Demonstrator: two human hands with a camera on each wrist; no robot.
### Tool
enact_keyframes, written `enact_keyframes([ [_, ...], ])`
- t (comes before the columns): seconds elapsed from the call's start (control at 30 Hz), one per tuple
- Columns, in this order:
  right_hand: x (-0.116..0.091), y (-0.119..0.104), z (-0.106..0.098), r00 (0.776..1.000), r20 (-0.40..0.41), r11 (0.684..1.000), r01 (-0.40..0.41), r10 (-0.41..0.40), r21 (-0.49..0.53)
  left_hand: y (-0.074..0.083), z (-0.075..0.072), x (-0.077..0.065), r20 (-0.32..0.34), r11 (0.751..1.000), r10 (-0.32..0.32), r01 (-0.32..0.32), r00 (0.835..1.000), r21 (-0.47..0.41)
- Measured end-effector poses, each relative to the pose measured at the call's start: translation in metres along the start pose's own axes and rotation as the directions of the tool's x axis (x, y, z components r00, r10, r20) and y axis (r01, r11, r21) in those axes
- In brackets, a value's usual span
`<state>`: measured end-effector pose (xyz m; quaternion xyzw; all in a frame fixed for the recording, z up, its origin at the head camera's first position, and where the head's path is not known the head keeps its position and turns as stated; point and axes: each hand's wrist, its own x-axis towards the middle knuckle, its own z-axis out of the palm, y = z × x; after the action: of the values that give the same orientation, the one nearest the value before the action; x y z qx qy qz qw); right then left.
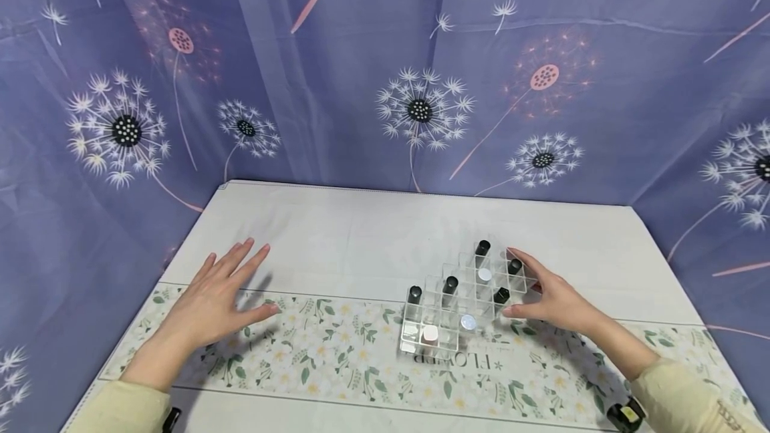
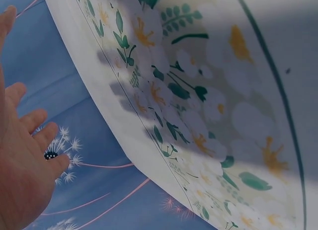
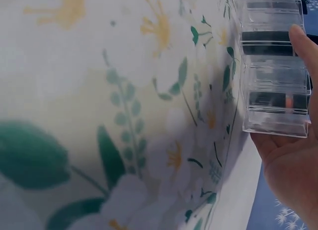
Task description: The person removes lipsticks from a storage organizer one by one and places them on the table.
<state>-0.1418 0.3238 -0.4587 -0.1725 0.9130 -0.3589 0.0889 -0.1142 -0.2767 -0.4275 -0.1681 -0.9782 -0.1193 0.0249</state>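
A clear plastic organizer (image 1: pixel 446 321) with many compartments lies on the table, set at a slant. Several small tubes stand in it, some with a black cap (image 1: pixel 451 282), others with a pale top (image 1: pixel 468 321). My right hand (image 1: pixel 556 296) grips the organizer's right end, thumb at the front and fingers round the back. In the right wrist view, the thumb lies along the clear wall (image 3: pixel 278 123); the other fingers are partly hidden. Well to the left, my left hand (image 1: pixel 210 303) hovers over the table with its fingers spread, holding nothing.
A white table (image 1: pixel 337 226) carries a floral printed band (image 1: pixel 337 346) along its front part. Purple curtains (image 1: pixel 337 85) with dandelion prints stand behind and at both sides. Dark wrist devices (image 1: pixel 625 414) show at both sleeves.
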Motion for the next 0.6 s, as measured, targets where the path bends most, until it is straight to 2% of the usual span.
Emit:
enact_keyframes([
  [0.33,-0.011,-0.006,0.02,0.994,-0.097,0.998,-0.061,0.06,-0.006,0.0,0.0,0.0,0.008,1.0,0.015,-0.015,1.0,-0.008],
  [0.6,-0.019,-0.019,0.039,0.973,-0.173,0.988,-0.148,0.155,0.053,0.0,0.001,0.0,0.009,1.0,0.019,-0.019,1.0,-0.016],
])
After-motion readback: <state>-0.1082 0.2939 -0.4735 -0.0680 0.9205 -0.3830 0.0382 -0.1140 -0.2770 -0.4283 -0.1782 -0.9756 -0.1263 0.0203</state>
